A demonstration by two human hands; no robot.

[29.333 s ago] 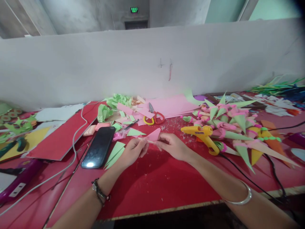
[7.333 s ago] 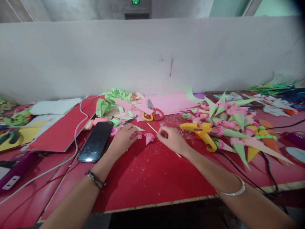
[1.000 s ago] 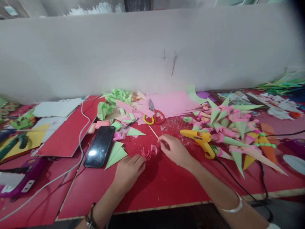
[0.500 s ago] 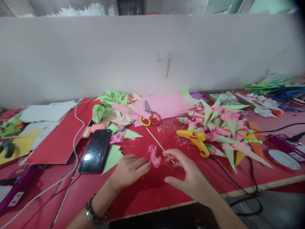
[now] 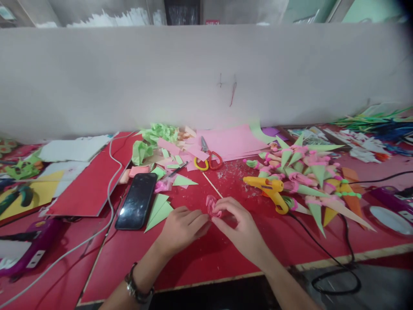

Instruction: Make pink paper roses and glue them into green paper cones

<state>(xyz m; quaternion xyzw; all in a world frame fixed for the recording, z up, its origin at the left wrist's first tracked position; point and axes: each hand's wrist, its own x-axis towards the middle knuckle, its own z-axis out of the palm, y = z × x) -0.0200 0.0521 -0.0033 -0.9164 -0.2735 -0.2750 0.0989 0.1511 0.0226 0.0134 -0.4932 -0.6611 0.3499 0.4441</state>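
Note:
A small pink rolled paper flower (image 5: 212,206) is between my two hands, above the red tabletop. My left hand (image 5: 187,224) is closed at the flower's lower left, fingers pinched on its base. On the other side, my right hand (image 5: 237,221) curls its thumb and fingertips around the flower's right edge. A thin wooden stick (image 5: 211,184) lies just beyond, its near end hidden behind my right hand. Past it are scissors (image 5: 208,158) with one red and one yellow handle. A yellow glue gun (image 5: 269,189) lies to the right.
A black phone (image 5: 136,201) and green paper triangles (image 5: 159,212) lie to the left. Finished paper cones (image 5: 303,172) are heaped at the right. Pink sheets (image 5: 226,140) rest by the grey partition (image 5: 161,77). A white cable (image 5: 111,189) crosses the left side.
My right hand has closed in from an open curve onto the flower's right side. My left hand stays at the flower's base. The view has shifted slightly.

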